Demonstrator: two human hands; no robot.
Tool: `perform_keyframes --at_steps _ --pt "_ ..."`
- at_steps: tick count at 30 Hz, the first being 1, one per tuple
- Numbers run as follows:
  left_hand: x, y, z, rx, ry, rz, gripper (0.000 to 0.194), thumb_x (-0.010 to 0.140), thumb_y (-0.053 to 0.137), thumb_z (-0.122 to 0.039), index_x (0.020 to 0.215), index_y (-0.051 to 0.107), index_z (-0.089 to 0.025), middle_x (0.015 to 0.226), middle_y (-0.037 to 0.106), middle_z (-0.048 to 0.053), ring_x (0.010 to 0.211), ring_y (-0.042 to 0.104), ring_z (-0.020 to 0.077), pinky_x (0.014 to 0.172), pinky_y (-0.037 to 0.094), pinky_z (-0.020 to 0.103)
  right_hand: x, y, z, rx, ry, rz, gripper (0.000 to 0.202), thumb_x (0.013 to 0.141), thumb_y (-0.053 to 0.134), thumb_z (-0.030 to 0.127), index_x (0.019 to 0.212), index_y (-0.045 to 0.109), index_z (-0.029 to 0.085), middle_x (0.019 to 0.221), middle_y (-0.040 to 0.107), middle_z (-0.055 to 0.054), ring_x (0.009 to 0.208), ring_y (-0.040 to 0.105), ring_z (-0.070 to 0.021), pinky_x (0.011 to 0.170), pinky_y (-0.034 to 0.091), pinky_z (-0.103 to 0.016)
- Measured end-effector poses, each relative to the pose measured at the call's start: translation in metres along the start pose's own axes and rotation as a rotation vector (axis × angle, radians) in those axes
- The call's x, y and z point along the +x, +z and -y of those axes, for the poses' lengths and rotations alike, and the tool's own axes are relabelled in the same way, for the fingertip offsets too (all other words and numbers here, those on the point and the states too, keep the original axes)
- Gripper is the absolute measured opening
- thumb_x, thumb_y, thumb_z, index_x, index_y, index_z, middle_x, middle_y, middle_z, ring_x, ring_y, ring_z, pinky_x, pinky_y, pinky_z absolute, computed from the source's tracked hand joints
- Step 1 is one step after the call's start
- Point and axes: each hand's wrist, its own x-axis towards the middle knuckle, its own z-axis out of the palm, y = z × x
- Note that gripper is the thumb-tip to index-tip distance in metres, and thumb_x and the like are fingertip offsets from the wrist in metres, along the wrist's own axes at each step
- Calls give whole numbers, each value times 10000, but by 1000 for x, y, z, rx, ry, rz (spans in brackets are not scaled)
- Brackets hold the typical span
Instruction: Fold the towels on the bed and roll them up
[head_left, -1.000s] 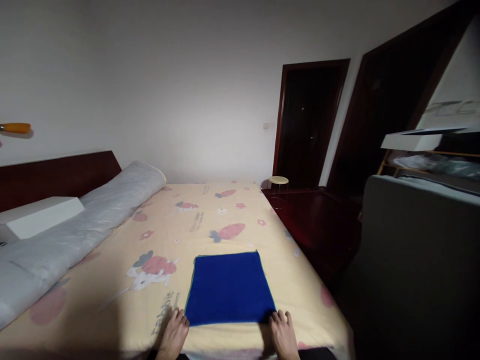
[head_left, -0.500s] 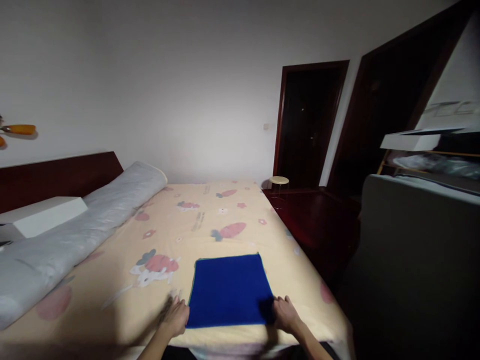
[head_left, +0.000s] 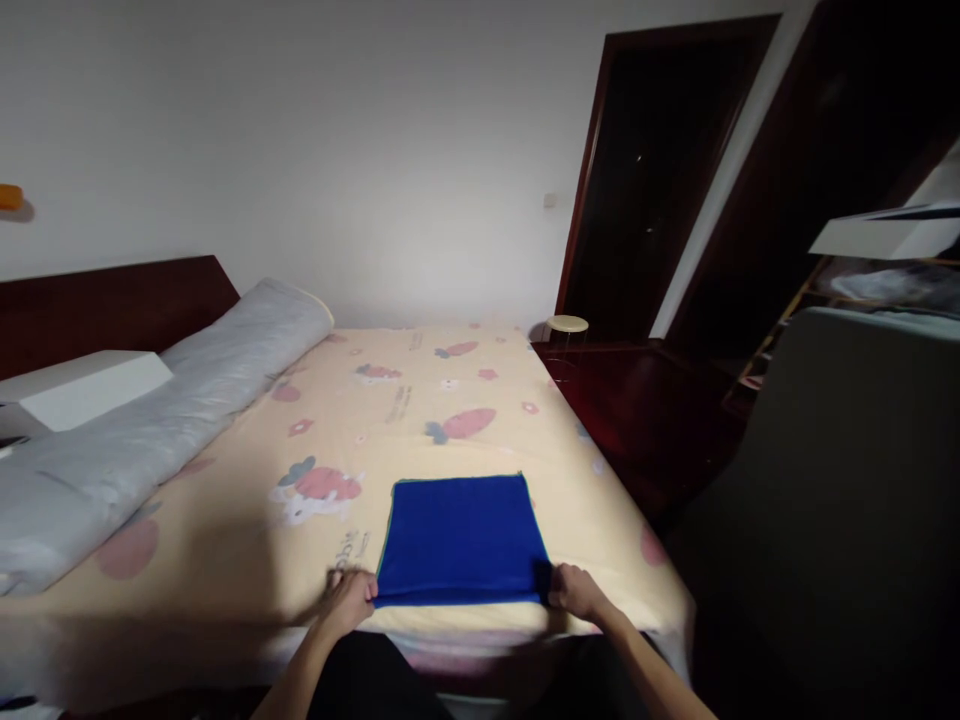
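A blue cloth (head_left: 461, 535) with a thin green edge lies spread on the bed, roughly square. My left hand (head_left: 351, 600) pinches its near left corner, fingers closed. At the near right corner, my right hand (head_left: 576, 590) is closed on the cloth too. Between the hands the near edge shows a slight raised fold. Under the cloth is a cream bed sheet (head_left: 405, 455) printed with carrots, strawberries and rabbits.
A rolled grey quilt (head_left: 247, 350) lies along the left with a white box (head_left: 97, 385) on it, before a dark headboard (head_left: 120, 305). Past the bed's right edge stand a round stool (head_left: 568, 325) and a large dark panel (head_left: 847, 480). A dark door (head_left: 667, 180) is behind.
The view has tilted down, so my knees show more. The cloth's near edge, flat before, now has a slight fold between my hands, which still hold its corners.
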Motion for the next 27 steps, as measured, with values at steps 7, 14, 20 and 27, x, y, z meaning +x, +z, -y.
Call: perform_keyframes --at_steps 7,14,20,27 --pt "6 -2 -13 -13 -94 -3 291 723 513 -87 913 670 -242 1015 722 11 1075 600 185 983 286 350 0 -3 -3 -13 80 -21 166 755 588 241 880 689 200 927 733 -74 905 672 -238 725 405 -287" --pt "9 -2 -16 21 -126 -12 281 740 509 -85 939 640 -233 1015 714 22 1091 593 187 979 292 358 2 1 0 -91 79 -34 167 794 566 271 869 691 188 933 728 -103 935 671 -258 802 421 -335" --pt "5 -4 -22 90 -83 -59 311 736 467 -60 916 650 -234 1073 693 45 1160 543 214 996 293 387 -2 1 4 -152 24 -109 369 792 562 237 1148 635 171 1143 686 -148 1098 609 -289 918 394 -389" --pt "9 -1 -43 164 -6 -77 452 776 387 -18 1104 642 -197 1194 652 108 1173 555 223 1027 336 384 0 27 29 -169 -120 -229 507 770 439 39 1239 600 144 1056 714 -150 977 653 -236 919 396 -352"
